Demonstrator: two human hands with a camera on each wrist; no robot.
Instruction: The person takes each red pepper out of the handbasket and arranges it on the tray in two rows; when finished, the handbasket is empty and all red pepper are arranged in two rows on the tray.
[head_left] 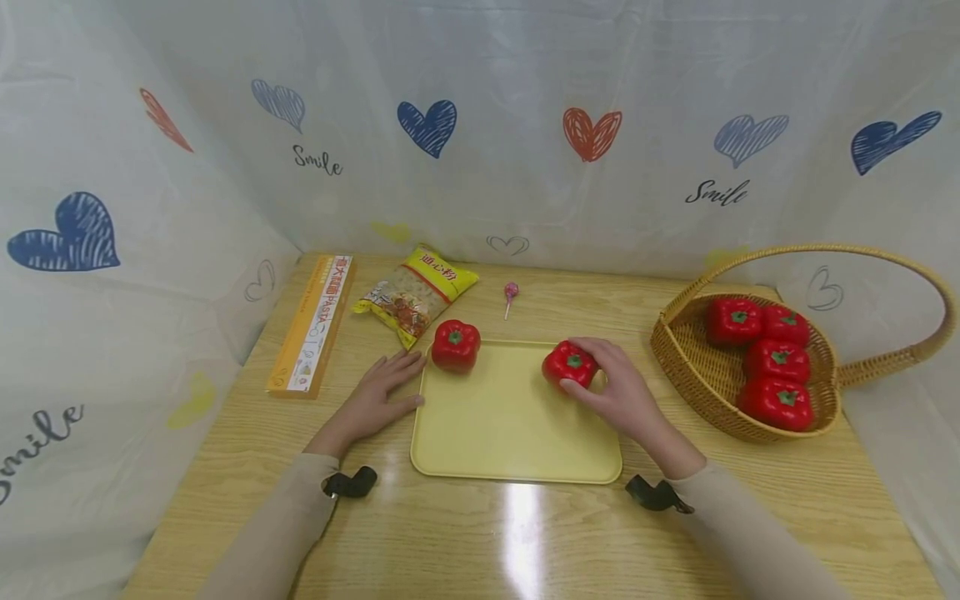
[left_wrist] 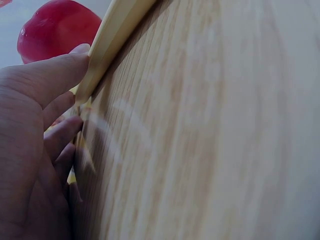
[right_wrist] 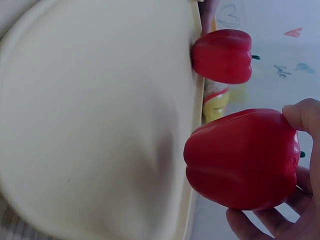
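Observation:
My right hand [head_left: 618, 393] grips a red bell pepper [head_left: 567, 366] over the right part of a yellow tray [head_left: 517, 433]. In the right wrist view, thumb and fingers lie on opposite sides of this pepper [right_wrist: 242, 160], and its shadow falls on the tray. A second red bell pepper [head_left: 455, 347] stands at the tray's back left corner. My left hand [head_left: 377, 402] rests beside the tray's left edge with fingers extended. In the left wrist view, its thumb touches the tray rim [left_wrist: 102, 55].
A wicker basket [head_left: 686, 392] with several red bell peppers stands at the right, its tall handle [head_left: 832, 248] arching over it. Behind the tray lie a yellow food packet [head_left: 416, 293] and a pink lollipop [head_left: 511, 292]. An orange and white pasta box [head_left: 311, 325] lies at the left.

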